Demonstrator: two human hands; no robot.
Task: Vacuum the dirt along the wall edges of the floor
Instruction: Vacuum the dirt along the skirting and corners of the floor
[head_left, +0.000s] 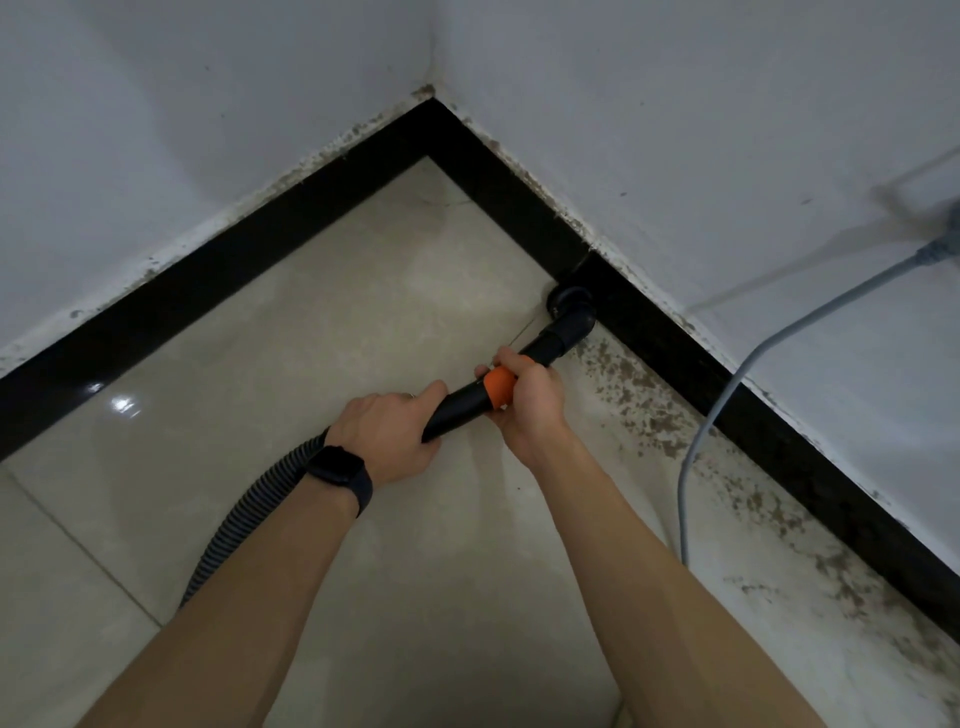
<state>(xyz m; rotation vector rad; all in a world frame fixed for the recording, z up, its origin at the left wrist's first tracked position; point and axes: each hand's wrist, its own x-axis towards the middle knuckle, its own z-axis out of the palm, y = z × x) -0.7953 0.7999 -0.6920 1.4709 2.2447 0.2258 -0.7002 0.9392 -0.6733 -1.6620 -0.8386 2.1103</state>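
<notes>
Single head-worn view, steeply downward over both forearms toward a floor (363, 322) corner, walls (208, 104) close.

1. Our left hand (390, 435) is covering the spot where the ribbed hose (244, 512) is joining the black vacuum tube (470, 402).
2. Our left forearm is hiding the lower run of that hose.
3. Our right hand (527, 397) is wrapping over part of the orange collar (497, 387).
4. The grey cable (727, 400) is running off the right edge, where its plug (943, 247) is showing only as a blur.
5. Both our arms are being cut off at the bottom edge.
</notes>
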